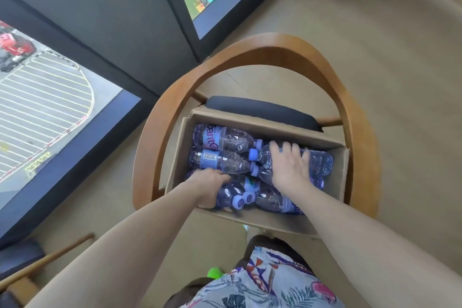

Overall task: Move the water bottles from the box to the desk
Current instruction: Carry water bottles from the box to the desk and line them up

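Head cam looks straight down into the cardboard box (260, 219) sitting on a wooden chair (275, 47), and it's pretty much packed with water bottles (225, 157) lying on their sides. So the job looks barely started, no desk in view at all. Left hand (208, 186) is curled down among the bottles at the near left; can't tell if it's actually gripping one. Right hand (290, 166) is spread flat, fingers open, resting on top of a clear bottle (317, 160), not closed around it. Basically everything's left to carry over.
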### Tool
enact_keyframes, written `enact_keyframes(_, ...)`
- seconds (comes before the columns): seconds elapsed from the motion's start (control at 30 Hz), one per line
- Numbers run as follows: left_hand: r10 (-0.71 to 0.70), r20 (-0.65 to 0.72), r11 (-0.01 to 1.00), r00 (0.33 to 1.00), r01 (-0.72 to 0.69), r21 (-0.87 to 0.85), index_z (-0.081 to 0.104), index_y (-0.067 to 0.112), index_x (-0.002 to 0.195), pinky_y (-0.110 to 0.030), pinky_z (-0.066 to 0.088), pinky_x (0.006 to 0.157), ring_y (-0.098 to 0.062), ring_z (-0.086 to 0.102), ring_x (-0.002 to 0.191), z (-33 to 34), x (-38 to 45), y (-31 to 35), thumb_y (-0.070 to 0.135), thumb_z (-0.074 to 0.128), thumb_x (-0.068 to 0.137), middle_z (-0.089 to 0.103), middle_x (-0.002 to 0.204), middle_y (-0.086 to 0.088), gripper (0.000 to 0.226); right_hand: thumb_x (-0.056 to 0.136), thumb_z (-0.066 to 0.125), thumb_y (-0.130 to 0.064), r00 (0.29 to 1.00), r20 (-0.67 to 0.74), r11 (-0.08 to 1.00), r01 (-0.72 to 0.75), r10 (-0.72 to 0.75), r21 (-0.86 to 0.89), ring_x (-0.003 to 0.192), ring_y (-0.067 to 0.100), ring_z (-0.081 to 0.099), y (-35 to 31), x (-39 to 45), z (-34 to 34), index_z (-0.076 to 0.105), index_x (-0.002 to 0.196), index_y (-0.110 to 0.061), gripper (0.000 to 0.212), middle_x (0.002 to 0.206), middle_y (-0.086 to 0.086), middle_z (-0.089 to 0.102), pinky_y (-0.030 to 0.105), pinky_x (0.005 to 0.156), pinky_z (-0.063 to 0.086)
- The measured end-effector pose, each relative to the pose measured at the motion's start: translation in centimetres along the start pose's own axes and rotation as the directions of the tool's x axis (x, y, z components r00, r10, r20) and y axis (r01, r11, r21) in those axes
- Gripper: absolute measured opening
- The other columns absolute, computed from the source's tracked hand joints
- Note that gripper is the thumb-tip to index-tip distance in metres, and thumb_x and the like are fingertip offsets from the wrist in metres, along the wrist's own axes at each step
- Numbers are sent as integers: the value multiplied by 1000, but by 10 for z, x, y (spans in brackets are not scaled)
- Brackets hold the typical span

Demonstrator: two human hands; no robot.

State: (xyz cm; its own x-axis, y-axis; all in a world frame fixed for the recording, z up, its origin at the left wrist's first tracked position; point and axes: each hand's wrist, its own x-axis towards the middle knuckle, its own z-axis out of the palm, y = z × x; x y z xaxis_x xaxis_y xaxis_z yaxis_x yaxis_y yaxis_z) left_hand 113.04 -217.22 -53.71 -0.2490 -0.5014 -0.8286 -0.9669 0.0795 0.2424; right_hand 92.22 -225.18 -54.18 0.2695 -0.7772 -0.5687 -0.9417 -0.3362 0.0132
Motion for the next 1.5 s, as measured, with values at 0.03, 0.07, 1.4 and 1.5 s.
enact_keyframes(0.03,1,16,1000,1000,-1,-8,46,25,146,-42,49,97,-30,54,126,-1,1,-1,31,70,88,55,139,-3,64,80,77,-22,1000,0,1000,2,-2,3,126,31,46,1,2,2,32,147,-26,80,132,8,53,55,112,30)
enact_keyframes(0.07,5,28,1000,1000,-4,-18,46,24,145,-42,50,97,-30,54,126,-2,1,-2,30,70,87,55,139,-4,63,80,77,-22,1000,-5,1000,2,-2,6,126,30,47,1,4,3,34,145,-27,79,130,7,54,55,113,29)
enact_keyframes(1.4,-636,-255,-372,728,-579,-726,64,14,114,-36,60,67,-28,74,74,8,-304,-70,46,88,60,75,93,-15,67,66,91,-41,888,-163,255,293,-431,922,77,15,76,-222,-134,-193,71,102,-28,43,94,1,77,32,57,61)
enact_keyframes(1.5,-718,-272,-361,640,-678,-640,63,16,109,-36,60,61,-27,74,66,47,-352,-79,40,84,72,75,84,-14,49,75,86,-31,827,-117,223,280,-549,934,81,30,78,-274,-165,-197,70,109,-19,40,102,11,76,48,66,65)
